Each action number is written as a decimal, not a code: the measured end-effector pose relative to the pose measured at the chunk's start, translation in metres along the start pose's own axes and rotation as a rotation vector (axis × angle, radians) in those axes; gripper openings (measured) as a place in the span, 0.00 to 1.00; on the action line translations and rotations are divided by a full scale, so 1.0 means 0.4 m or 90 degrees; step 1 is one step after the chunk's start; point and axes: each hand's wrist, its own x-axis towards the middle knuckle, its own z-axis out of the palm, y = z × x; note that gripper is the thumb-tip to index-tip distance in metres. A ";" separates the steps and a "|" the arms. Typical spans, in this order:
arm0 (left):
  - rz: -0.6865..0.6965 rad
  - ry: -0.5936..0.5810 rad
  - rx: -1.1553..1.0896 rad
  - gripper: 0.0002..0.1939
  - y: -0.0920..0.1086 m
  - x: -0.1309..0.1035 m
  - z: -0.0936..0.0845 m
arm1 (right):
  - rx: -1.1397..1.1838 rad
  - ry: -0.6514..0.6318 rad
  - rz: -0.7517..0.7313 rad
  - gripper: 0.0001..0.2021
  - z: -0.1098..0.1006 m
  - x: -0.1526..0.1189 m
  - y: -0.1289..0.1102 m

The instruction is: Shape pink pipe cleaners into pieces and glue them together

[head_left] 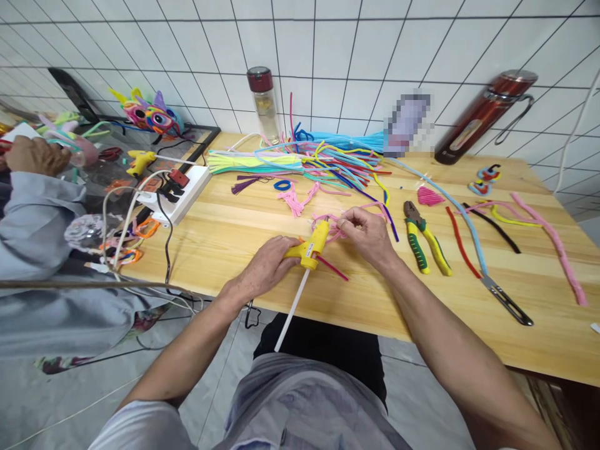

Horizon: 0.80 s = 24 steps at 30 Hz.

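My left hand point(267, 265) is wrapped round the handle of a yellow hot glue gun point(316, 242). A white glue stick point(291, 310) sticks out of its back end toward me. Close to the nozzle, my right hand point(364, 232) pinches a pink pipe cleaner piece point(334, 230), partly hidden by the fingers and the gun. Under the gun lies a dark red pipe cleaner point(334, 269). Just beyond, a pink braided pipe cleaner shape point(296, 199) and a blue ring point(282, 185) rest on the wooden table point(225, 250).
Bundled pipe cleaners point(262, 162) lie along the back, near a glass bottle point(265, 106). Pliers point(422, 240), a utility knife point(509, 301) and a red thermos point(485, 119) are on the right. A power strip point(187, 197) with cords is on the left, beside another person's hand point(37, 156).
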 end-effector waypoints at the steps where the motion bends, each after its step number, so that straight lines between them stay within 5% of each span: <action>1: 0.006 0.001 -0.003 0.16 0.000 0.000 -0.001 | 0.005 -0.002 0.004 0.10 0.001 0.000 0.001; 24: -0.005 0.011 -0.012 0.16 0.000 -0.004 0.002 | -0.026 0.001 -0.008 0.09 0.000 -0.002 0.002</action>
